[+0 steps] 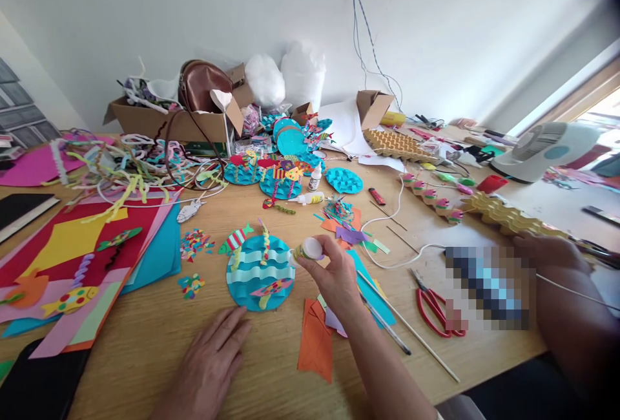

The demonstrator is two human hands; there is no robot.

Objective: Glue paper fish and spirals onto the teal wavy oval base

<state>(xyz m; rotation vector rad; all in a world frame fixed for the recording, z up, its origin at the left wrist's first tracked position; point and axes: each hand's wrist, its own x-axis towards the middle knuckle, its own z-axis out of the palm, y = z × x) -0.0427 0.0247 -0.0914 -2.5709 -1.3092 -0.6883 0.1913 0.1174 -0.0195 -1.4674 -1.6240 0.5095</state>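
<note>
In my right hand [335, 276], fingers are closed round a small white glue bottle [308, 250], tipped with its nozzle toward the right edge of a round blue paper disc [236, 292]. Wavy pale-blue paper strips [264, 271] cross the disc. A striped paper fish [236, 239] sits at its upper left, and a pink spotted paper fish [270, 288] at its lower right, with twisted pipe cleaners beside them. My left hand [209, 358] lies flat on the table, fingers stretched out, its fingertips at the disc's lower edge. Whether they touch it I cannot tell.
Orange paper [314, 346], a pen [387, 323] and a wooden stick [421, 336] lie by my right forearm. Red-handled scissors [433, 310] are farther right, near another person's arm [562, 278]. Coloured paper sheets [145, 245] are stacked left; finished blue discs [345, 180] stand behind.
</note>
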